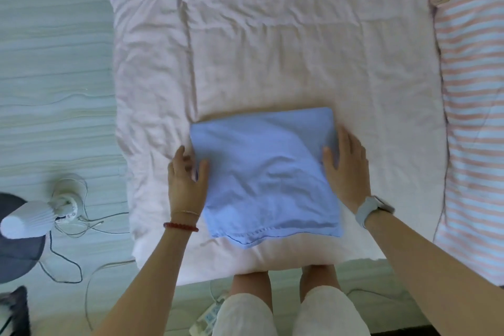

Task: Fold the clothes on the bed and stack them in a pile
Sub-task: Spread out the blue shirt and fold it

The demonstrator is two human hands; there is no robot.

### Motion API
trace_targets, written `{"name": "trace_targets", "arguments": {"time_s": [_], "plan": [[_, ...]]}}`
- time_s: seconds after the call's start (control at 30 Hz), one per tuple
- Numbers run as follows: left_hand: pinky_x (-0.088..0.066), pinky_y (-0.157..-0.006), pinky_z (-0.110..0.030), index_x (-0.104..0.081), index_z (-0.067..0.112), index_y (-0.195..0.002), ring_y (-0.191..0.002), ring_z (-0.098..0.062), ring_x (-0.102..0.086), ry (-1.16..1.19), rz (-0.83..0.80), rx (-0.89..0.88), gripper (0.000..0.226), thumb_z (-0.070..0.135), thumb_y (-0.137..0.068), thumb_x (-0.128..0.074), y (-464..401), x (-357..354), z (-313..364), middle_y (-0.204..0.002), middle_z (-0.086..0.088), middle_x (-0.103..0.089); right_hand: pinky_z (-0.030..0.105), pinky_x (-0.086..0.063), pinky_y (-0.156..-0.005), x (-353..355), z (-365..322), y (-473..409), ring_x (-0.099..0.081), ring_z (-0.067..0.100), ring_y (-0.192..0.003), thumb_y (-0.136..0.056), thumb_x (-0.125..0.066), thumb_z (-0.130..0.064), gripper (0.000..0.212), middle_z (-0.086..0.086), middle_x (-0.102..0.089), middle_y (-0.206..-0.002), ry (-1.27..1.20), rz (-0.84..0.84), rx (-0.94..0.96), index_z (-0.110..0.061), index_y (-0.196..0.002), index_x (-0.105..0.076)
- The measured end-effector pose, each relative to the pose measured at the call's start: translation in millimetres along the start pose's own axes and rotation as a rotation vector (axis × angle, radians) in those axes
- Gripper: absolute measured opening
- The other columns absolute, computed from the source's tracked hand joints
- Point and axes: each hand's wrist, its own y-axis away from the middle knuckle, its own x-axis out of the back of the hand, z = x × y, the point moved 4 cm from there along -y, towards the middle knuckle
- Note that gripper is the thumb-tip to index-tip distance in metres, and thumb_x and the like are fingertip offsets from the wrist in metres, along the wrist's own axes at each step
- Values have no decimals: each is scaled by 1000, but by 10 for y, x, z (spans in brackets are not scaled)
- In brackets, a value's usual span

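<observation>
A folded blue cloth (266, 174) lies flat on the pale pink quilt (272, 49) of the bed, close to the near edge where the person stands. It is folded into a neat, almost square shape, and a stitched hem shows along its near edge. The left hand (186, 180) is at the left side of the cloth; its thumb lies on top of the blue cloth and its fingers curl at the edge, so its grip looks clamped on that side. The right hand (346, 169) is at the right side; its fingers are straight and run along the right edge, with the thumb resting on top, so this hand is not closed. The left wrist wears a red bead bracelet (180, 227) and a thin gold one. The right wrist wears a pale watch (373, 209). A pink and blue striped blanket (474, 117) lies along the right side of the bed. On the floor to the left are a white lamp (32, 217) and some thin cords (68, 262).
</observation>
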Motion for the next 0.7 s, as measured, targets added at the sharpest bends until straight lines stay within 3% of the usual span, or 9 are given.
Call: {"name": "trace_targets", "arguments": {"time_s": [0.1, 0.2, 0.37, 0.5, 0.6, 0.7], "plan": [[-45, -93, -36, -45, 15, -128, -111, -22, -56, 220, -126, 316, 70, 51, -72, -66, 248, -78, -152, -115, 0, -60, 32, -34, -104, -82, 25, 262, -40, 24, -126, -93, -50, -27, 59, 8, -42, -137, -381, -102, -144, -17, -145, -25], [-49, -90, -37, -48, 14, -117, -103, -21, -59, 326, -146, 417, 71, 56, -63, -63, 254, -163, -204, -107, 1, -62, 44, -39, -103, -177, 50, 310, -46, 24, -123, -89, -57, -24, 51, 6, -50, -133, -560, -99, -257, -13, -136, -41], [-48, -72, -17, -42, 13, -118, -90, -4, -59, 406, -175, 304, 53, 37, -81, -69, 112, -281, -117, -103, 9, -57, 21, -42, -85, -200, 121, 294, -52, 12, -107, -87, -61, -29, 49, -4, -52, -124, -662, -132, -352, -16, -130, -41], [-44, -80, -29, -47, 13, -114, -91, -16, -57, 369, -75, 219, 32, 28, -88, -61, 230, -331, -8, -96, 10, -57, 26, -43, -83, -131, 160, 312, -57, 17, -101, -88, -61, -23, 31, -1, -57, -112, -739, -190, -304, -19, -115, -45], [-38, -71, -24, -52, 8, -107, -80, -18, -54, 321, 59, 189, 24, 25, -91, -57, 430, -280, 160, -87, 5, -59, 25, -42, -78, -4, 72, 369, -56, 19, -97, -90, -59, -20, 26, 1, -57, -107, -681, -133, -204, -15, -113, -48], [-34, -56, -15, -51, 12, -93, -67, -8, -52, 321, 134, 152, 15, 25, -91, -57, 700, -85, 317, -74, 13, -55, 18, -41, -77, 169, -108, 530, -55, 14, -94, -90, -57, -19, 32, -6, -56, -104, -637, -82, -111, -14, -120, -48]]}}
